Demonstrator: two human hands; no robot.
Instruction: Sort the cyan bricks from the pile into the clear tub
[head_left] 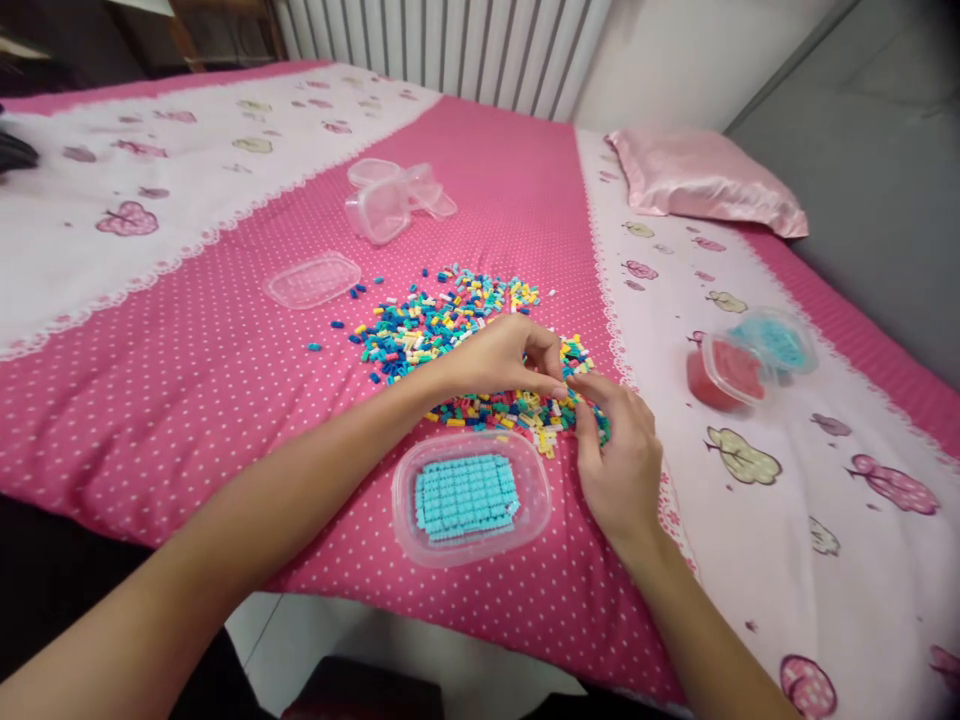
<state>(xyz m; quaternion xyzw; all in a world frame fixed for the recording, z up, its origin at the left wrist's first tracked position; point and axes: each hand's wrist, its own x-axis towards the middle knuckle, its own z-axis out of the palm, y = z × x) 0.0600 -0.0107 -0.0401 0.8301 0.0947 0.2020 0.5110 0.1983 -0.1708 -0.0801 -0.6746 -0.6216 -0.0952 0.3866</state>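
Over a spread pile of small multicoloured toy bricks [420, 330], my left hand [506, 358] bends inward with thumb and fingers pinched. Its fingertips meet those of my right hand [619, 455], which is also closed in a pinch at the pile's right side. Whatever sits between the fingertips is too small and covered to make out, though yellow shows around there. Just below the hands, an oval clear plastic container [534, 535] stands on the bedspread. Inside it, turquoise bricks [465, 495] lie in neat, tight rows.
A clear lid [313, 280] lies left of the pile, with several clear containers [386, 205] behind it. To the right stand a tub with red contents [724, 375] and a tub with turquoise contents [780, 340]. A pink pillow [701, 180] rests at the far right.
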